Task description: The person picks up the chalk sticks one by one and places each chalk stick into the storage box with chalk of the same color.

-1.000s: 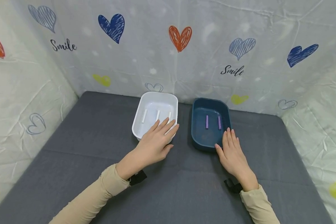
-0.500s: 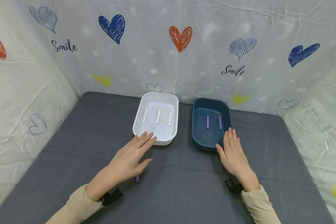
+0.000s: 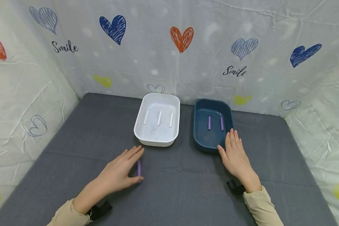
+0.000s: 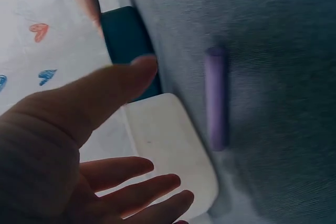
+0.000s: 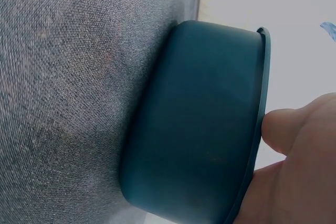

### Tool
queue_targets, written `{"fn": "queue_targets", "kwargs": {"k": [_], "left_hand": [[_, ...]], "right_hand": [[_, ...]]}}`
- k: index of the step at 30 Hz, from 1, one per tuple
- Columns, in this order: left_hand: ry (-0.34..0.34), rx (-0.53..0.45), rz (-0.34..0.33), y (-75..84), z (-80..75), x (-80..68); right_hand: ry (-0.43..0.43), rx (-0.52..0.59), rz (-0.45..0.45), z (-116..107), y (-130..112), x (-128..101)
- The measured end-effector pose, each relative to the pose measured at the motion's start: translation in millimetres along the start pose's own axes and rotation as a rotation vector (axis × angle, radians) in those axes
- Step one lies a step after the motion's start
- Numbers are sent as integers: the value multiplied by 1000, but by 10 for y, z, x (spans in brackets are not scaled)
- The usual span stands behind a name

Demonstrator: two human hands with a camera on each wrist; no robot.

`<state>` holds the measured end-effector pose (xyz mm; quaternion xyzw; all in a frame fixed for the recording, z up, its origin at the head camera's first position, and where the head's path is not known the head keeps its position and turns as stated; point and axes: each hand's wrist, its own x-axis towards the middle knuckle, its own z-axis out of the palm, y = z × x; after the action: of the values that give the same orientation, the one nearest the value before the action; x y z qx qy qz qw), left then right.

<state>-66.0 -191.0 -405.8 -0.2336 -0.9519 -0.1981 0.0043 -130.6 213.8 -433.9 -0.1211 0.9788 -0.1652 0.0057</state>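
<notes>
blurred purple stick [image 4: 216,98], cropped blue tray [image 5: 205,124]

The head view is bright and evenly lit — soft, diffuse light with only faint shadows under the hands and trays, and the walls bow at the frame edges. Both wrist views are dimmer with a cool cast. The left hand [image 4: 79,145] looms dark and blurred, and the purple stick [image 4: 216,97] is smeared.
</notes>
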Motion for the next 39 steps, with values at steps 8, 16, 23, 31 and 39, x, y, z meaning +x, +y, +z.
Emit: {"fn": "queue_targets", "kwargs": {"k": [8, 16, 23, 31, 39], "left_hand": [[-95, -39, -74, -106, 104, -64], [-112, -57, -96, -151, 158, -74], [-111, -95, -106, -160, 177, -59], [-71, -116, -64, -163, 187, -56], [-61, -118, -41, -163, 181, -43]], "right_hand": [[-3, -3, 4, 1, 4, 5], [-2, -3, 1, 7, 5, 5], [-6, -3, 8, 7, 7, 4], [-5, 0, 17, 3, -1, 1], [-7, -1, 14, 3, -1, 12]]}}
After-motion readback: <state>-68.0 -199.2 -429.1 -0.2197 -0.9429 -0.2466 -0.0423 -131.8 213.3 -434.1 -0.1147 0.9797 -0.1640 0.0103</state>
